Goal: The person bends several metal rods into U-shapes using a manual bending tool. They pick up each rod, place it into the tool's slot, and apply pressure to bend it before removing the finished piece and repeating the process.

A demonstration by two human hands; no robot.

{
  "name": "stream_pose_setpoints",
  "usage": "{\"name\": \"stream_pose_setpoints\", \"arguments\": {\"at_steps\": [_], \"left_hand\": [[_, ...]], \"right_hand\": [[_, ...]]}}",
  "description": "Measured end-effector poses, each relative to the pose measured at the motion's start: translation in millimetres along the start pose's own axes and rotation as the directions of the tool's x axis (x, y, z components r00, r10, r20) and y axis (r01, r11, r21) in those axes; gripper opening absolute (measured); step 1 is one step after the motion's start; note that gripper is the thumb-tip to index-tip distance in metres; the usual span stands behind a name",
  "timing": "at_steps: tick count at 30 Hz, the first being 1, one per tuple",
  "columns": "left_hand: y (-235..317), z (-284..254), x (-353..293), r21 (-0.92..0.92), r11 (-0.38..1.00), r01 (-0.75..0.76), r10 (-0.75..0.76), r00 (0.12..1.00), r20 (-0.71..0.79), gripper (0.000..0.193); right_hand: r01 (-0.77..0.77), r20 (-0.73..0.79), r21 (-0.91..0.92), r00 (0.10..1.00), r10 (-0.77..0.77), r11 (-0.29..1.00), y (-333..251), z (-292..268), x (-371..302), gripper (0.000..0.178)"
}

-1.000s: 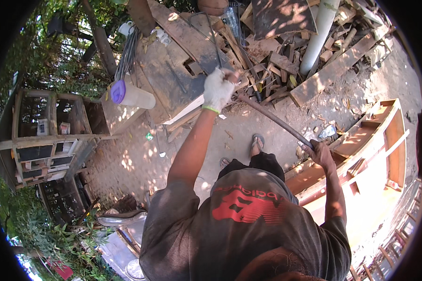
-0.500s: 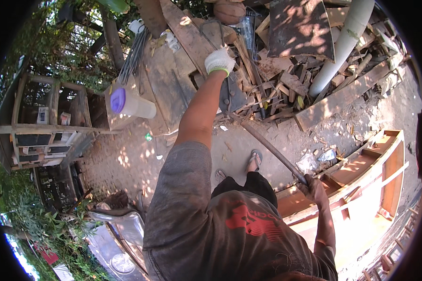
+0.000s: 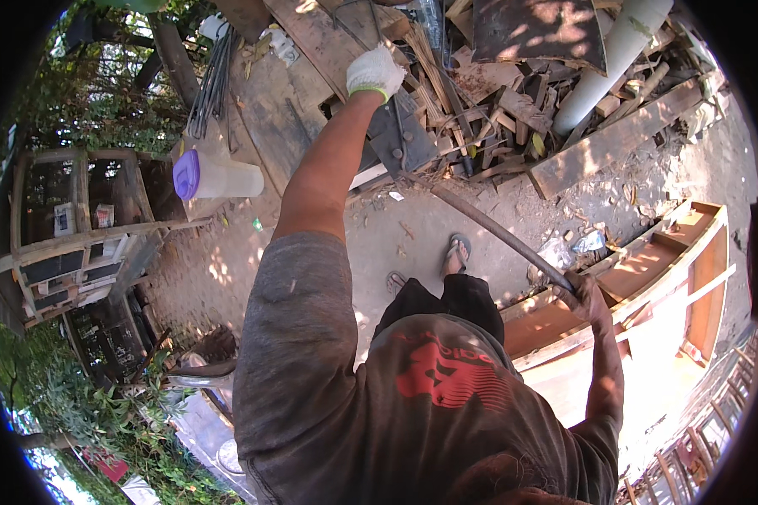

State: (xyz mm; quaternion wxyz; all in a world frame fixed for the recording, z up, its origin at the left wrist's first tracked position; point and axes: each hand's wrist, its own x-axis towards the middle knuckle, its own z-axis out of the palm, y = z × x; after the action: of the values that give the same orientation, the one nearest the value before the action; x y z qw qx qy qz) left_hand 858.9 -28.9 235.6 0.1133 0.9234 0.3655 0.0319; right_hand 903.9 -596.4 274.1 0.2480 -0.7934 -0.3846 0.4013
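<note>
Rod (image 3: 501,236) slanting from scrap pile (image 3: 480,93) down to bare right hand (image 3: 585,295), clamped on its near end; gloved left hand (image 3: 376,71) farther up, gripping scrap.

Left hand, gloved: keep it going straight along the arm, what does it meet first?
Likely the scrap wood pile. The left hand already reaches over its near edge, beside a long plank and above a dark metal plate. Whether it touches anything yet is unclear; depth is hard to judge.
</note>
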Motion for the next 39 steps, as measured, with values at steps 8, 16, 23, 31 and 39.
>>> {"name": "stream_pose_setpoints", "arguments": {"at_steps": [8,16,23,31,39], "left_hand": [[4,-4,-3,0.01,1.0,-0.018,0.017,0.999,0.035,0.044],[3,-3,-2,0.006,0.999,-0.035,0.035,0.999,0.016,0.043],[1,-5,-3,0.025,0.999,-0.029,0.029,1.0,0.012,0.044],[-2,4,-3,0.024,0.998,-0.057,0.058,0.998,-0.039,0.039],[-1,-3,-2,0.01,0.999,-0.043,0.043,0.998,0.046,0.048]], "right_hand": [[0.05,0.119,0.055,0.991,-0.057,0.997,52,-42,48,0.055],[0.021,0.223,-0.031,0.975,-0.013,0.999,55,-80,92,0.062],[0.113,0.029,-0.418,0.993,-0.112,0.901,30,-108,123,0.071],[0.022,-0.156,-0.389,0.984,-0.089,0.921,62,-17,58,0.063],[-0.068,-0.347,-0.374,0.935,-0.071,0.925,55,24,40,0.065]]}}
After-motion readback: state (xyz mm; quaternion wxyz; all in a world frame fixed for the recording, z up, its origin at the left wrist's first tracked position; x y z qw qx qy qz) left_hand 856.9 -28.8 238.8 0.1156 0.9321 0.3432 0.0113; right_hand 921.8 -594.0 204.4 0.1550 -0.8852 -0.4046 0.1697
